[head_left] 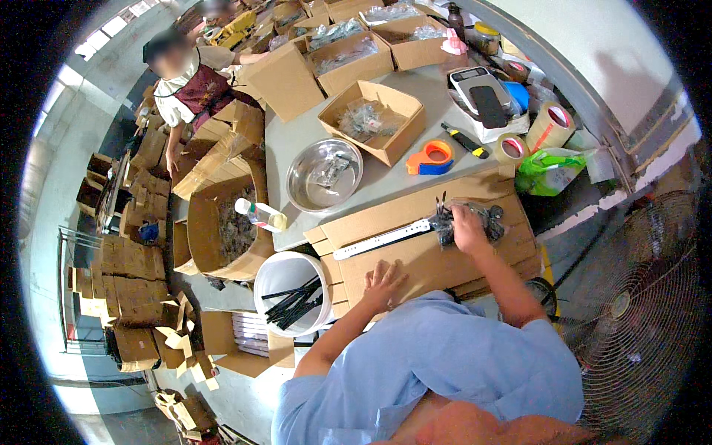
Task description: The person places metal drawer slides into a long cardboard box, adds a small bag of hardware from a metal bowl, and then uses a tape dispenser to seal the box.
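A flattened cardboard sheet [445, 271] lies in front of me on the table. My left hand [383, 287] rests on its near left part, fingers spread and holding nothing. Across the sheet lies a long white perforated metal rail [382, 241], which looks like a drawer slide. At its right end sits a pile of small black parts [492, 219], some seemingly in clear plastic. My right hand [469, 228] reaches down into this pile with fingers curled; its fingertips are hidden among the parts, so what it grips cannot be made out.
Beyond the sheet are a steel bowl [297, 189], an open carton of bagged parts [410, 111], an orange tape dispenser [426, 160] and a utility knife [467, 142]. A white bucket [271, 278] holds black strips. A fan [638, 311] stands right; a co-worker [194, 85] is far left.
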`<move>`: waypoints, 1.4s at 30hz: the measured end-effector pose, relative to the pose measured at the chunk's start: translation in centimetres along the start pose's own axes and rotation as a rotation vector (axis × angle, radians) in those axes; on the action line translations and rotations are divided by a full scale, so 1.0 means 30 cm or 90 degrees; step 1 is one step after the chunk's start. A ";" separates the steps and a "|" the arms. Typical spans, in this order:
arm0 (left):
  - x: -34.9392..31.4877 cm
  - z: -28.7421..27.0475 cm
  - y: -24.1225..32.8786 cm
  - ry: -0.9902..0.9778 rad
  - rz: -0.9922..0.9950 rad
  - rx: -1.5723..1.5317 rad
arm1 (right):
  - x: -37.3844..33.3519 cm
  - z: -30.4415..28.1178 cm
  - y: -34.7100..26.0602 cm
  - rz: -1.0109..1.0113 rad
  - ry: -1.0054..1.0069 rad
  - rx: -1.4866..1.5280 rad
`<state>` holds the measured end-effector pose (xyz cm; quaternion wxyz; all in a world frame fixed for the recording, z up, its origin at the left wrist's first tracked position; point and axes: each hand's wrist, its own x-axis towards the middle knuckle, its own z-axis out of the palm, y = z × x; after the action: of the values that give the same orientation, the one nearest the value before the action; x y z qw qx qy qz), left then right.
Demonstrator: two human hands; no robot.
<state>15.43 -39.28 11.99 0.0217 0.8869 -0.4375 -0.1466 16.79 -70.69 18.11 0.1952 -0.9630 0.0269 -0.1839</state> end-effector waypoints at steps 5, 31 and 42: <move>0.032 -0.062 -0.012 -0.040 -0.005 -0.050 | -0.074 0.090 0.170 -0.104 -0.098 -0.167; 0.046 -0.379 -0.221 0.272 -0.079 -0.279 | 0.650 0.567 -0.450 0.308 -0.065 0.618; 0.014 -0.359 -0.211 0.239 -0.056 -0.270 | 1.013 0.341 -0.080 0.578 0.253 0.615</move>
<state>23.55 -36.68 21.13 0.2808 0.8923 -0.3468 -0.0684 48.75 -68.49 20.73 0.6511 -0.6099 0.3775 -0.2482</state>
